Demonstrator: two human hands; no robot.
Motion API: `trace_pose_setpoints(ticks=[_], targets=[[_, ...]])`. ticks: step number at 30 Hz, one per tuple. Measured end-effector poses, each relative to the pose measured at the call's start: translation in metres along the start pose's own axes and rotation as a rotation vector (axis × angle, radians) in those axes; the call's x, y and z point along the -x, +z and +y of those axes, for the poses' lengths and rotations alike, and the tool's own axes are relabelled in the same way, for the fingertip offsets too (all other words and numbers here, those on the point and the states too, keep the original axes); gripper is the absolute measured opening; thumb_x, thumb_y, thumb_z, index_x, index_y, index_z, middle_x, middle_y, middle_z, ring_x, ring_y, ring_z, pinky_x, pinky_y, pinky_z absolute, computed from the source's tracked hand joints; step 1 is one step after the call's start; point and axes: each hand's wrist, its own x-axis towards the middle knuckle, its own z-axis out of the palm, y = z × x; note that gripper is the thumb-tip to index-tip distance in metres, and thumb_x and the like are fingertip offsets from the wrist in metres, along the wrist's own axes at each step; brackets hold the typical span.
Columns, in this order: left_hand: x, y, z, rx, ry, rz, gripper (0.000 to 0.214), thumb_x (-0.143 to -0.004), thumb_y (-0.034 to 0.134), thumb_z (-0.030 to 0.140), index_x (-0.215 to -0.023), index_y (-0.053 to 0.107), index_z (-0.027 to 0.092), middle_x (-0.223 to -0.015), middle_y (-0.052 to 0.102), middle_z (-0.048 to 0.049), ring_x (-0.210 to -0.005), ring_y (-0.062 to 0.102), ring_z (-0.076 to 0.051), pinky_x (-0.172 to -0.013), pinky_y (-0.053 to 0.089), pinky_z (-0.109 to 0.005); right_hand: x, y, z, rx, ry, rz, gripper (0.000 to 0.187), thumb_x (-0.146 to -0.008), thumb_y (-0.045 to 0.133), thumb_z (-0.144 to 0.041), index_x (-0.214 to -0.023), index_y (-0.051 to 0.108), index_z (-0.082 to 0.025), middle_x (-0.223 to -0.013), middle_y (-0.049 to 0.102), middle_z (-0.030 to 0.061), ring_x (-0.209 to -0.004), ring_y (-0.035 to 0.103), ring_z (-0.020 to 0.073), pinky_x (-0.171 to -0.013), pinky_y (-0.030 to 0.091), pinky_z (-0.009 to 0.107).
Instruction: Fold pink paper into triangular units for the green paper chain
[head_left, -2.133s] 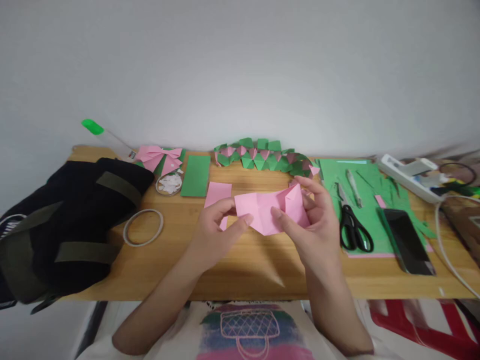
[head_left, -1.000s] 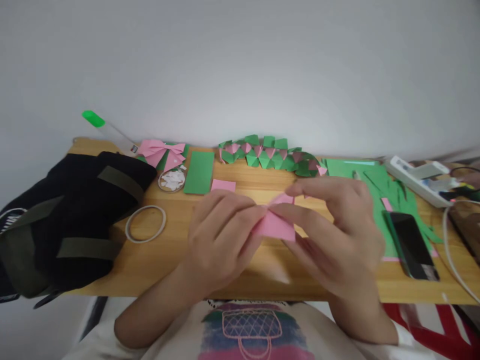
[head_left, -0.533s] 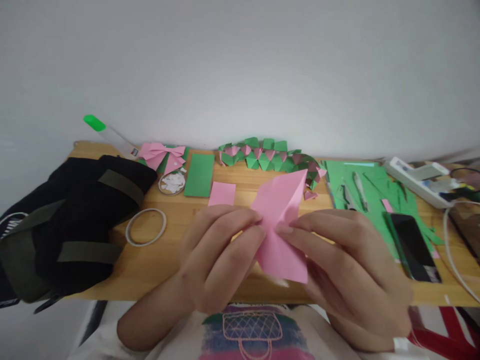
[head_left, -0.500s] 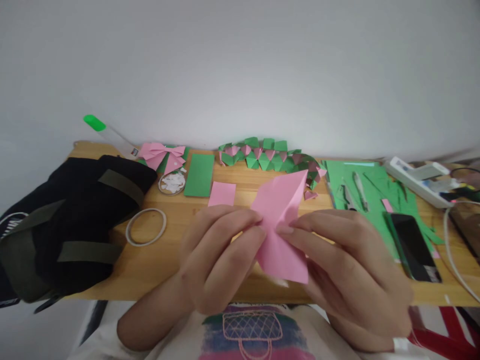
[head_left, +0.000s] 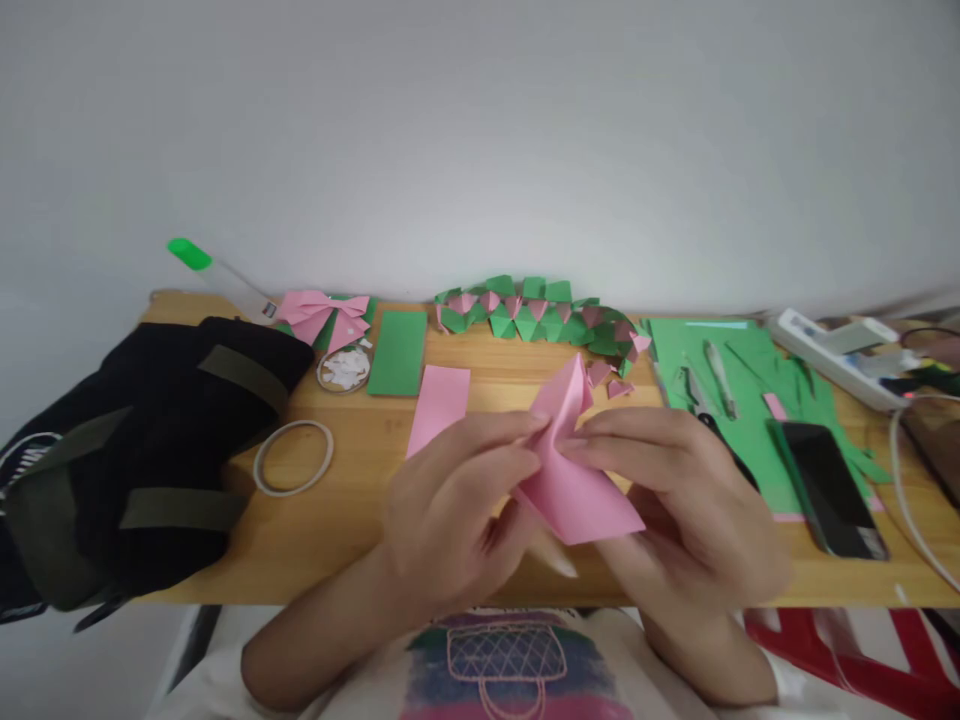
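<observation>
Here, fingers (head_left: 525,440) pinch pink paper (head_left: 577,490) — near table's edge (head_left: 375,590).

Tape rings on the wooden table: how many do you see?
2. A thin clear tape ring lies flat beside the black bag; a smaller ring holding white scraps sits behind it. Others may be hidden.

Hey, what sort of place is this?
Probably a home craft desk against a wall: a half-folded pink paper, a folded green-and-pink paper garland, and a tape roll on the wooden tabletop.
</observation>
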Motion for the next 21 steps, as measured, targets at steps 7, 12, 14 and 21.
trace_pose_setpoints(ticks=[7,12,14,21], targets=[[0.002,0.003,-0.001,0.623,-0.347,-0.224,0.042,-0.091,0.063,0.038,-0.132,0.059,0.033,-0.135,0.065,-0.0024,-0.122,0.063,-0.024,-0.101,0.056,-0.035,0.001,-0.002,0.002,0.090,-0.020,-0.061,0.029,-0.079,0.061,-0.002,-0.102,0.065,-0.019,-0.094,0.072,0.0078,-0.084,0.069,0.0203,-0.066,0.058,0.032],[-0.009,0.002,0.005,0.651,-0.372,-0.185,0.030,-0.089,0.067,0.035,-0.119,0.070,0.037,-0.127,0.070,0.0005,-0.118,0.066,-0.022,-0.100,0.057,-0.033,0.006,0.001,0.003,0.097,-0.079,-0.003,0.028,-0.079,0.061,-0.004,-0.103,0.067,-0.015,-0.095,0.071,0.0107,-0.084,0.068,0.0220,-0.067,0.059,0.035],[-0.010,0.004,0.006,0.609,-0.360,-0.155,0.030,-0.088,0.068,0.031,-0.118,0.071,0.032,-0.127,0.070,-0.0028,-0.118,0.066,-0.023,-0.099,0.057,-0.034,0.006,0.002,0.002,0.101,-0.064,-0.028,0.029,-0.080,0.061,-0.004,-0.105,0.067,-0.016,-0.095,0.072,0.0095,-0.084,0.068,0.0217,-0.067,0.059,0.035],[-0.005,0.007,0.001,0.525,-0.317,-0.102,0.031,-0.090,0.064,0.017,-0.117,0.071,0.031,-0.122,0.073,-0.0007,-0.109,0.070,-0.016,-0.094,0.058,-0.025,0.004,-0.003,-0.006,0.083,0.044,-0.172,0.028,-0.086,0.060,-0.005,-0.110,0.066,-0.016,-0.104,0.073,0.0087,-0.094,0.070,0.0173,-0.082,0.060,0.029]])
